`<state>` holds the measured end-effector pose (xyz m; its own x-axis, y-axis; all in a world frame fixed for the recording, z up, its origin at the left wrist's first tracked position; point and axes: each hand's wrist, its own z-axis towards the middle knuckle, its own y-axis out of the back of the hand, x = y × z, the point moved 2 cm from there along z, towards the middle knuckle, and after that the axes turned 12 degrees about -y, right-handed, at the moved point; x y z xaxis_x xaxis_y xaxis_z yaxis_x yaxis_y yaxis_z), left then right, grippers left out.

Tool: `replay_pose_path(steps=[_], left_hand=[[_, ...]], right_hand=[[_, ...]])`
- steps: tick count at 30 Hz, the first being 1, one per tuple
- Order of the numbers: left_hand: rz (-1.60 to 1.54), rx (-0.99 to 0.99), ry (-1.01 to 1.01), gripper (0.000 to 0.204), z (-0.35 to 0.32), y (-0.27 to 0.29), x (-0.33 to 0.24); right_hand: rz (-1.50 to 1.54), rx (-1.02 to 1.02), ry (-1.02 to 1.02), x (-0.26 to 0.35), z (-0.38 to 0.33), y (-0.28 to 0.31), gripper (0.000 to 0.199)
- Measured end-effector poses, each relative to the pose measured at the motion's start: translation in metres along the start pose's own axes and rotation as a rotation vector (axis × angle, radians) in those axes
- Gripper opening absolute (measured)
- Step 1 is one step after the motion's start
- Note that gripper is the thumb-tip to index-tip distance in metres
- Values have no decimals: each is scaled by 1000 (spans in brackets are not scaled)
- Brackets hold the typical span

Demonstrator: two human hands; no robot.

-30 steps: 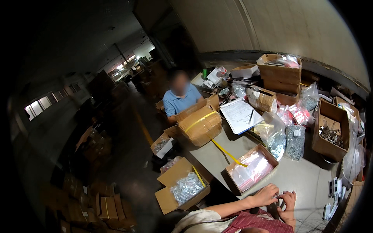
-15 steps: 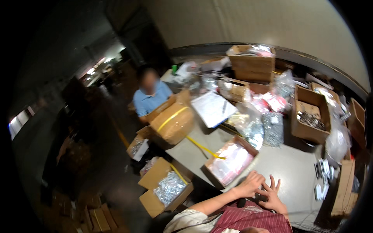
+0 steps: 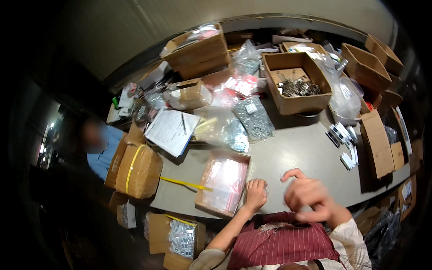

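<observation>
My left hand rests on the grey table with its fingers curled. A small shiny, clear edge shows beside its fingers, but what it holds cannot be made out. Right next to it stands a shallow cardboard box of clear plastic bags with pinkish edges. A yellow strap lies across that box's left side. My right hand is raised above the table's near edge, blurred by motion. Its forefinger and thumb are apart, and nothing shows between them.
Farther back are a clipboard with papers, a bag of small metal parts and a cardboard box of metal pieces. White-and-dark parts lie at right. A taped carton and an open box are left, near a person in blue.
The view has swung right, so things sit farther left. My hands, close together before, are now apart; the right has lifted and moved right, while the left has curled beside the bag box.
</observation>
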<state>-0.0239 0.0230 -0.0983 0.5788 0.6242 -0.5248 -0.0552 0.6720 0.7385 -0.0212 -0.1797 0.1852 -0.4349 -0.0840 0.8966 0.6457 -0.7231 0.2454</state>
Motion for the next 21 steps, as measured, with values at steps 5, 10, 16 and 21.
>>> replay_pose_path(steps=[5,10,16,21], left_hand=[[-110,-55,35,20,-2,-3,5],[-97,-54,-12,17,0,-8,10],[-123,-57,17,16,-4,-7,11],[-120,-67,27,16,-3,-9,12]], right_hand=[[156,140,589,74,11,19,33],[330,133,716,80,20,6,34],[436,109,749,83,25,-3,36],[499,98,773,90,24,-7,37]])
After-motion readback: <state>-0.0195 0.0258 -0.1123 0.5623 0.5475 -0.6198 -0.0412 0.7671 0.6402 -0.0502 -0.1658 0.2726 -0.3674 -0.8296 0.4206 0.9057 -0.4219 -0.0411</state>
